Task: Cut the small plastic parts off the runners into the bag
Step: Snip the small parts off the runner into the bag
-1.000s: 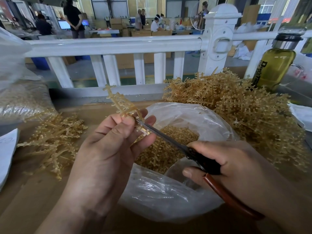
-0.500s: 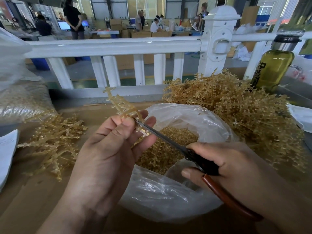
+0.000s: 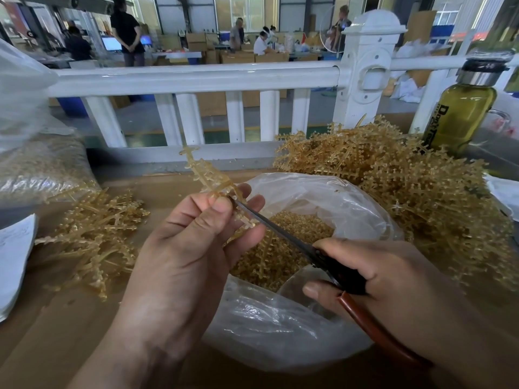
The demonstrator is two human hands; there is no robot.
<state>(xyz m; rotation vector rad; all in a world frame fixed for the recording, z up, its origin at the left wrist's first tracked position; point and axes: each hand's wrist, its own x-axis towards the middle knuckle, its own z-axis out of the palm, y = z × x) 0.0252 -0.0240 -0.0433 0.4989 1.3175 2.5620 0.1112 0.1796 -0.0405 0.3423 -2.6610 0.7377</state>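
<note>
Runner (image 3: 209, 176): amber plastic, branched, held tilted above the mouth of the bag. Its far end points up and away; its near end is hidden behind the fingers.

Left hand (image 3: 188, 248): clamped on the runner, thumb and fingers curled round it.

Cutters (image 3: 280, 230): the narrow blade tip meets the runner beside the left thumb. Whether the blades are parted cannot be told.

Right hand (image 3: 393, 279): closed round the cutters' black and red-brown handles.

Bag (image 3: 323, 192): clear plastic, mouth open, lying on the desk (image 3: 56, 346) directly beneath both hands. It holds loose amber parts (image 3: 297, 234).

Surroundings: a large heap of runners (image 3: 421, 192) lies against the bag's right side. A smaller heap (image 3: 95, 234) lies to the left, apart from the bag. At far left are a filled clear sack (image 3: 42, 167) and a white sheet (image 3: 14, 256). A bottle (image 3: 460, 113) of yellow-green liquid stands upright behind the large heap, beside a white railing (image 3: 196, 77).
</note>
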